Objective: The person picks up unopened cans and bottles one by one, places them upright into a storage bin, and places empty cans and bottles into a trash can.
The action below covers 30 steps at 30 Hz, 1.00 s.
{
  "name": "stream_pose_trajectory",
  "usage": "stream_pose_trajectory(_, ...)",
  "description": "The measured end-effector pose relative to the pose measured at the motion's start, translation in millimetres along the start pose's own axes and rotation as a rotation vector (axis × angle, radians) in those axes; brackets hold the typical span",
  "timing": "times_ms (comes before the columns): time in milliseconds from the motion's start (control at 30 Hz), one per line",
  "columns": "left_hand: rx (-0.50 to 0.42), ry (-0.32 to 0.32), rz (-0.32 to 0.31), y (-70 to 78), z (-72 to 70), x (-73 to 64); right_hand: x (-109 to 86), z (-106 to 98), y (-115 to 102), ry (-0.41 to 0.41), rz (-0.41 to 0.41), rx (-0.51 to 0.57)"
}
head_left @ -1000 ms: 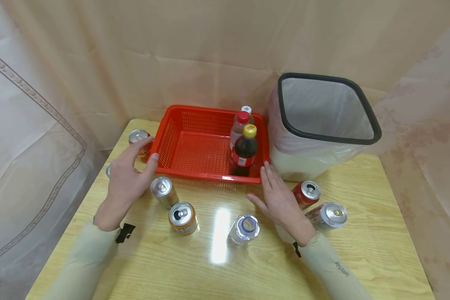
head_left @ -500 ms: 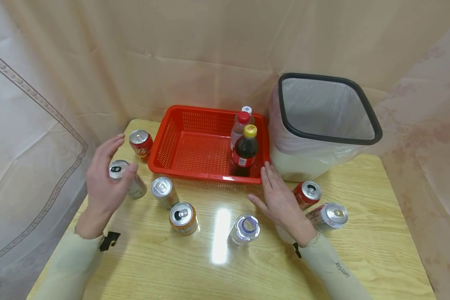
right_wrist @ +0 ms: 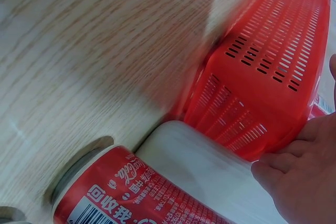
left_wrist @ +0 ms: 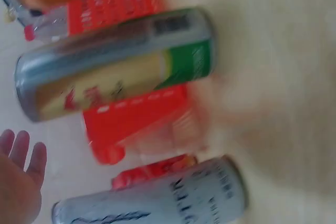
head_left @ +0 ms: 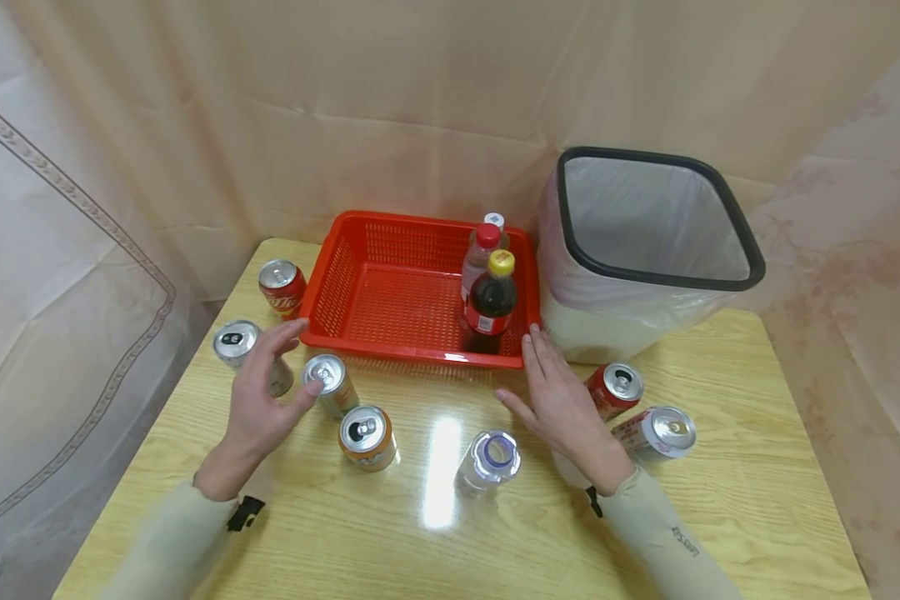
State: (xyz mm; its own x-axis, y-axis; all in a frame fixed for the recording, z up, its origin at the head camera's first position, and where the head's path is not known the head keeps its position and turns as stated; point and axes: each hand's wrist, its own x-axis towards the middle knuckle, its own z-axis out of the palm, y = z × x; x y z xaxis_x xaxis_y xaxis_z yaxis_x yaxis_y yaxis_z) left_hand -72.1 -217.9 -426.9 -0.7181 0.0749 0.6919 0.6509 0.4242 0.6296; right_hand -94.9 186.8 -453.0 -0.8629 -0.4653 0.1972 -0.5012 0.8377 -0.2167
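My left hand [head_left: 273,379] hovers open over the table's left side. It is between a silver can [head_left: 234,340] and a gold-sided can [head_left: 328,379], with the thumb tip just at the gold-sided can. My right hand [head_left: 558,396] lies flat and open on the table, fingertips by the front right corner of the red basket [head_left: 360,283]. The left wrist view is blurred but shows the gold-sided can [left_wrist: 115,66] and a grey can [left_wrist: 152,203]. In the right wrist view my right fingers [right_wrist: 294,182] sit beside the basket wall [right_wrist: 262,93].
In the basket stand a cola bottle [head_left: 491,304] and two more bottles behind it. A lined bin [head_left: 645,242] stands at the back right. Around the hands are a red can [head_left: 281,283], an orange can [head_left: 366,433], a clear bottle [head_left: 489,454], a red can [head_left: 613,387] and a lying can [head_left: 656,429].
My left hand left the basket's left corner, swung out left to the silver can, then came back right between that can and the gold-sided one. My right hand stayed still.
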Motion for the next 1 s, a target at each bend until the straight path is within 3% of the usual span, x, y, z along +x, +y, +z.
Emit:
stream_pose_trajectory(233,-0.052,0.006,-0.138,1.2,7.3,-13.9,-0.3,-0.4,0.1,-0.009,0.008,0.004)
stream_pose_trajectory(500,-0.101,-0.079,-0.296,-0.8,11.2,-23.3,-0.4,-0.8,-0.7,-0.016,0.015,0.003)
stream_pose_trajectory(767,-0.068,-0.158,-0.377,-6.4,12.7,-26.0,-0.2,-0.7,-0.4,-0.027,0.022,0.004)
stream_pose_trajectory(1000,-0.058,-0.195,-0.387,-7.0,13.3,-25.4,-0.7,-0.4,0.3,-0.024,0.018,0.009)
